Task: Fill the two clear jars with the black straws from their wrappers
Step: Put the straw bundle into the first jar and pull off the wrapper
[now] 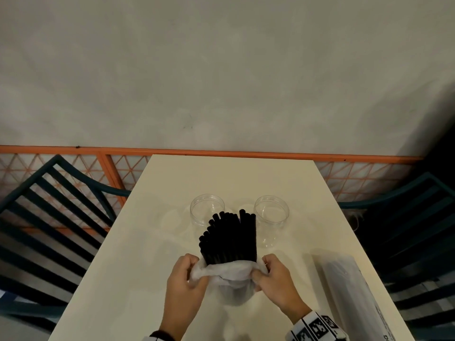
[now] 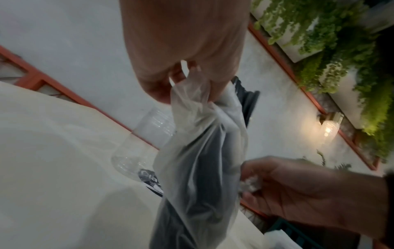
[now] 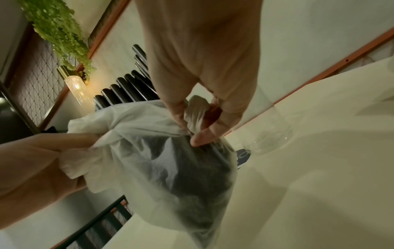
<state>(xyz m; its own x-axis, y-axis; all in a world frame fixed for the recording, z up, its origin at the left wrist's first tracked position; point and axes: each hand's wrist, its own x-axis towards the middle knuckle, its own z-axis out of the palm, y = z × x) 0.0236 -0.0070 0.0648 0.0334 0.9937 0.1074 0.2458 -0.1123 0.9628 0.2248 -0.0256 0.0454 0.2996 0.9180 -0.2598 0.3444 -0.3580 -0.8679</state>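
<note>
The bundle of black straws (image 1: 229,236) is standing up out of its translucent plastic wrapper (image 1: 227,271), long axis pointing away from the person and up toward the two clear jars. Both hands are working at the wrapper's open mouth: the left hand (image 1: 186,276) is pinching the bunched film on the left of the bundle, and the right hand (image 1: 275,276) is pinching it on the right, so each grip is closing on wrapper and not on straws. The straws are rising just beyond the two grips, bare for about their upper half, while their lower ends are sitting inside the wrapper on the worktop (image 1: 147,242).

Taking the bundle as the landmark, the left jar (image 1: 207,210) is sitting just behind its left shoulder and the right jar (image 1: 271,217) just behind and to its right; both look empty. A second, unopened wrapper of straws (image 1: 349,294) is lying well to the bundle's right.

As I judge it, the film is being peeled down toward the person, opposite to the way the straws point, and either hand lies equally near the bundle for lifting it free.
</note>
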